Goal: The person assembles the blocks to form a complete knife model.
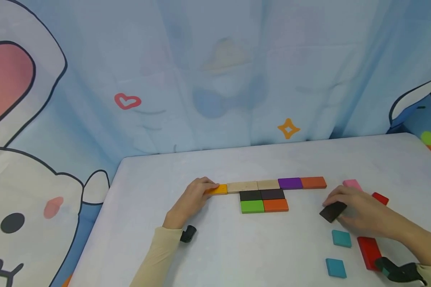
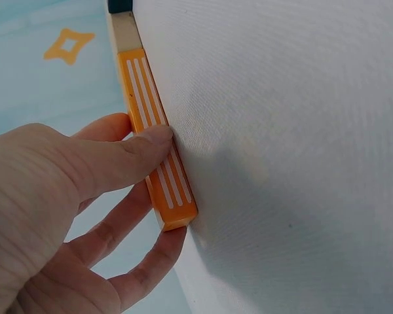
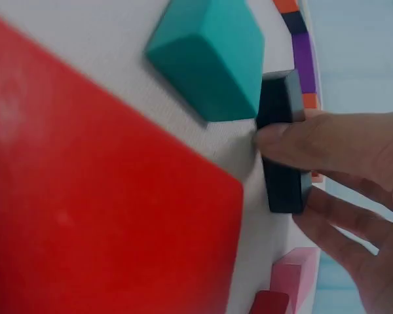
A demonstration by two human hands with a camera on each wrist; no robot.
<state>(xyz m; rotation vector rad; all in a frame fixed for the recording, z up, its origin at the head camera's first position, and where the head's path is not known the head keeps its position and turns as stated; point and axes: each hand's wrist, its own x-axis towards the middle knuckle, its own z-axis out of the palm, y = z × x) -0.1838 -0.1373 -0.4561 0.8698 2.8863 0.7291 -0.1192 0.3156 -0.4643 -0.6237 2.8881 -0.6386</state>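
My left hand [image 1: 190, 201] pinches a yellow-orange block [image 1: 220, 189] at the left end of a row of flat blocks. White stripes run along that block's side in the left wrist view, where the thumb lies across them. Beside it in the row come two pale wooden blocks [image 1: 242, 187], a purple block [image 1: 290, 183] and an orange block [image 1: 313, 182]. My right hand [image 1: 368, 211] holds a black block [image 1: 333, 211] between thumb and fingers, tilted, to the right of the row.
Below the row, two dark blocks [image 1: 250, 195] sit above a green block [image 1: 252, 206] and a second orange block [image 1: 275, 205]. Around my right hand lie teal blocks [image 1: 341, 238], a large red block [image 1: 369, 253], a small red block [image 1: 380, 198] and a pink block [image 1: 352, 184].
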